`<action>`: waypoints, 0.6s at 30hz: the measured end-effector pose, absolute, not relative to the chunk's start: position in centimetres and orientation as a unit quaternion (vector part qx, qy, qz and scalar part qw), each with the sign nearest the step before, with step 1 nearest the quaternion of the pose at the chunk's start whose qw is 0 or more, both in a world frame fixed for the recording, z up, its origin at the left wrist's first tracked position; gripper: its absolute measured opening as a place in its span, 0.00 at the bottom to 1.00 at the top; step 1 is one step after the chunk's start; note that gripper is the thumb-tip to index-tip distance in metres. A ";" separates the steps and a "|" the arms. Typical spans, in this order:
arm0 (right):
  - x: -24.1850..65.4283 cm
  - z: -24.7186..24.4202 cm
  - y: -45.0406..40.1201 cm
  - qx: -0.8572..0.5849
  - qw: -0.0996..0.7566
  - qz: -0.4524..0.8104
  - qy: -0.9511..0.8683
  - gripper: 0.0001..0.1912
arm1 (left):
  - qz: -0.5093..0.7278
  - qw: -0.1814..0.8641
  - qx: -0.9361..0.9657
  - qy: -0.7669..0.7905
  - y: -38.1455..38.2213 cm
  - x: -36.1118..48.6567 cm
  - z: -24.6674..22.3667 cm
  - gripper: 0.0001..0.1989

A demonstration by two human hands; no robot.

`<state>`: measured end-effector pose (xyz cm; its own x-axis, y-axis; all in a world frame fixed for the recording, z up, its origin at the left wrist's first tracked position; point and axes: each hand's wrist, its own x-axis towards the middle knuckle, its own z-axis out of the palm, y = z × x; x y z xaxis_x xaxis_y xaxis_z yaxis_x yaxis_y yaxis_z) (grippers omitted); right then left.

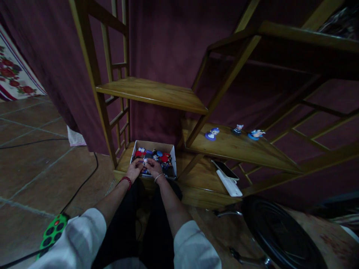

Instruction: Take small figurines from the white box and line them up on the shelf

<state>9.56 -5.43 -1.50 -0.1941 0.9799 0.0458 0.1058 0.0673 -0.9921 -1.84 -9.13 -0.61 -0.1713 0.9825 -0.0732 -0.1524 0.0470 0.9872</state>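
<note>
"Left hand and right hand meet just left of the frame's lower middle, fingers drawn narrow on one small figurine."

"Why both?"

"It's tiny, so fingertips from either side probably steady it better than a fist, and they leave its middle showing."

"How does it look?"

"Pale, whitish with some pink; the finer features are too small to tell."

"And below it?"

"White-walled box, full of jumbled figures in red, blue and dark tones. A slip would likely land among them."

"Why does the box sit there?"

"It's on the low shelf, right before the knees, presumably within easy reach of both arms."

"Further right?"

"A dark phone leans partly over a white object, clear of the arms."

"And beyond?"

"Right of centre, on a raised shelf, stand a purple-haired figurine, a dark-clothed one and a blue-based one, spaced apart, perhaps so each shows."
</note>
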 end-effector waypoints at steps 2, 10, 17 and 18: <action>9.7 -1.7 -5.3 -0.468 0.423 0.498 -0.595 0.13 | 0.559 0.510 0.399 0.519 -9.1 -1.8 -0.8 0.13; 10.1 -1.8 -4.8 -0.490 0.412 0.477 -0.602 0.12 | 0.549 0.492 0.404 0.541 -8.8 -1.8 -1.4 0.14; 11.3 -1.5 -3.9 -0.514 0.434 0.418 -0.611 0.10 | 0.530 0.436 0.393 0.612 -8.0 -1.9 -2.8 0.09; 11.6 -1.6 -3.8 -0.518 0.431 0.417 -0.610 0.10 | 0.526 0.425 0.394 0.622 -7.8 -1.9 -3.1 0.09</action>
